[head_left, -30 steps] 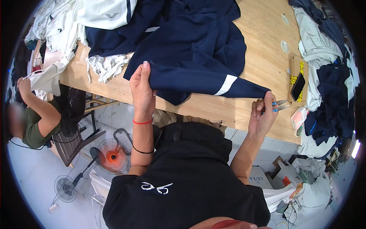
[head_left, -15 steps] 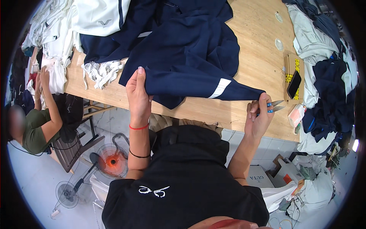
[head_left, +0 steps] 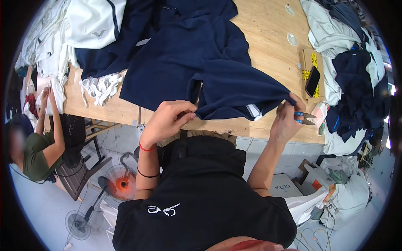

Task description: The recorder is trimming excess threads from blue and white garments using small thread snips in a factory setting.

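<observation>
A navy blue garment (head_left: pixel 176 62) lies spread over the near part of the wooden table, one sleeve drawn out to the right. At the table's front edge my left hand (head_left: pixel 167 121) is closed in a pinch on the cloth's near edge. My right hand (head_left: pixel 285 121) grips the sleeve's far right end with its fingertips. Small blue-handled thread snips (head_left: pixel 307 118) are in that same hand, their blades pointing right, away from the cloth. A white stripe (head_left: pixel 253 110) on the sleeve is partly folded under near my right hand.
White fabric strips (head_left: pixel 100 88) lie left of the garment, below a white garment (head_left: pixel 94 25). A black phone (head_left: pixel 312 81) rests on a cardboard box (head_left: pixel 307 62) at right, beside heaped clothes (head_left: pixel 356 79). At far left a person (head_left: pixel 39 146) handles white cloth; a fan (head_left: pixel 121 183) stands below.
My left hand has moved down and right, from holding the cloth up to pinching its near edge. The sleeve has turned over and slackened; its stripe now sits lower. The right hand keeps its hold.
</observation>
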`<state>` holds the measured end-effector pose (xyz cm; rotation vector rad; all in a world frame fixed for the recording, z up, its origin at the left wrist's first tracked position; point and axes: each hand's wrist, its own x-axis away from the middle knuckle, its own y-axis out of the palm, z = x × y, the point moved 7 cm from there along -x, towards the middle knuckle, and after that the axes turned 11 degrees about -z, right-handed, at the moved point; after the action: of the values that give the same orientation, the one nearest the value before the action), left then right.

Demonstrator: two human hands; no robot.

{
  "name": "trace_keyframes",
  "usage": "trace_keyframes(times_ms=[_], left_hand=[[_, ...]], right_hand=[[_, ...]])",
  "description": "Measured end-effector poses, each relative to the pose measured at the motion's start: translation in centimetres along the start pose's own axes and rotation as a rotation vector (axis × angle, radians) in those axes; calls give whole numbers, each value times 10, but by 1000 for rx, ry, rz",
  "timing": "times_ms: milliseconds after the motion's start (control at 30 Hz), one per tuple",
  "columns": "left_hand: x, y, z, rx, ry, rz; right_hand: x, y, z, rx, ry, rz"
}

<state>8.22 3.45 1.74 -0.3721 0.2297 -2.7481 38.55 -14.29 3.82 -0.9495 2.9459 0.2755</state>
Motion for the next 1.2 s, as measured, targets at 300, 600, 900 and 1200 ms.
trace_keyframes(times_ms=[300,600,900,1200], left_hand=[[-61,42,79,-347,473,254],[-52,44,30,1096,494,369],[-44,29,30,1301,591,322],[93,-58,186,656,1297,147]], right_hand=[[27,60,-12,200,-110,-391],[54,98,-5,116,41,-452],[53,117,0,263,-99,-638],[-20,-23,-36,763,-343,271]])
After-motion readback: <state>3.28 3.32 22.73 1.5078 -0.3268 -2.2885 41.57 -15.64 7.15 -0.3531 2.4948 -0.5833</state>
